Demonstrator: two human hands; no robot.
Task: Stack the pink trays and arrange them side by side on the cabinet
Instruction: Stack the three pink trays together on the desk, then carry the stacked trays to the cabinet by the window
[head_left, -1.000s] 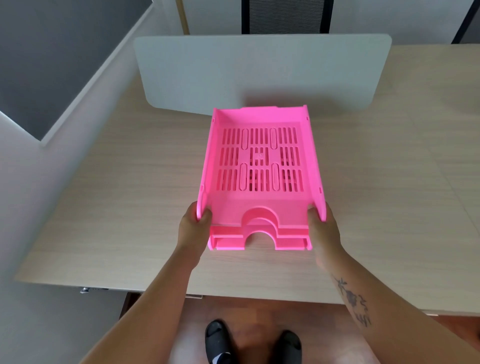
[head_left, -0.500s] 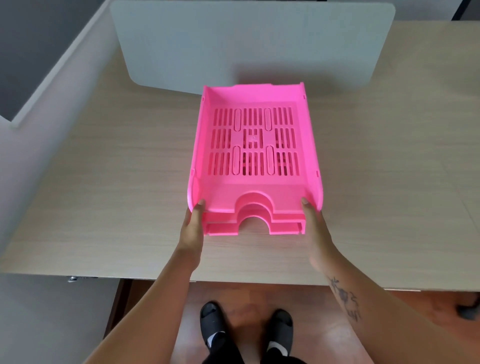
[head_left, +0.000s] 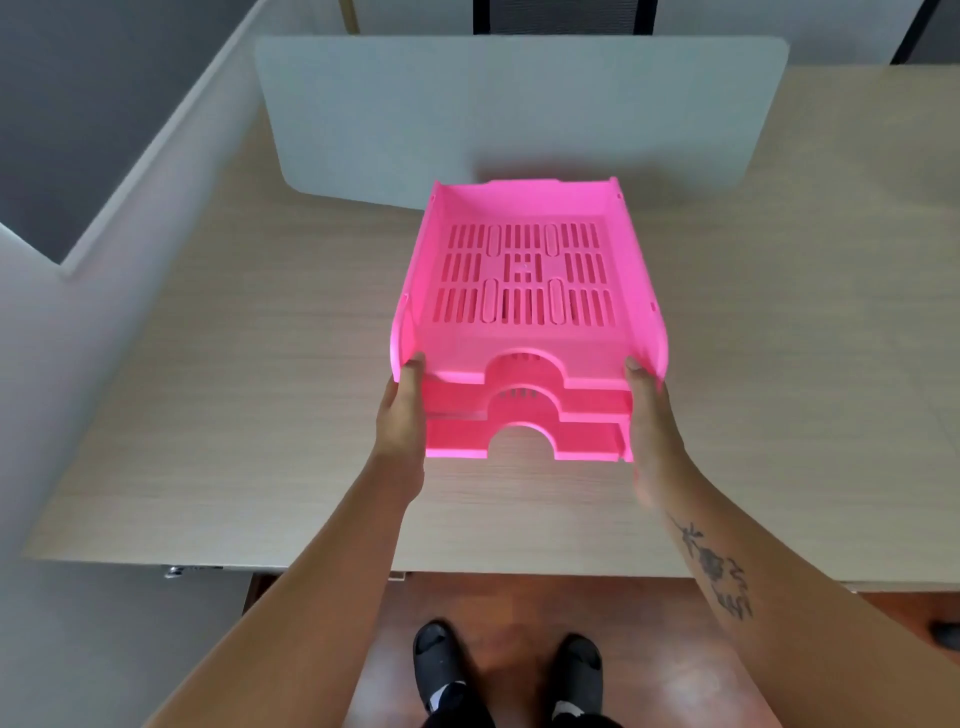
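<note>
A stack of pink trays with slotted floors stands in the middle of the light wood desk top. Three tray fronts with arched cut-outs show one above the other, and the top tray sits tilted, its front raised. My left hand presses flat against the stack's left front side, with the fingertips at the top tray's corner. My right hand does the same on the right front side. Both hands clasp the stack between them.
A grey divider panel stands upright just behind the trays. A white partition wall runs along the left edge of the desk. The desk's front edge is close to me, with my black shoes on the brown floor below.
The top tray's front has risen, so the gaps between the three tray fronts look wider. My hands have slid a little forward along the sides. The camera view has shifted.
</note>
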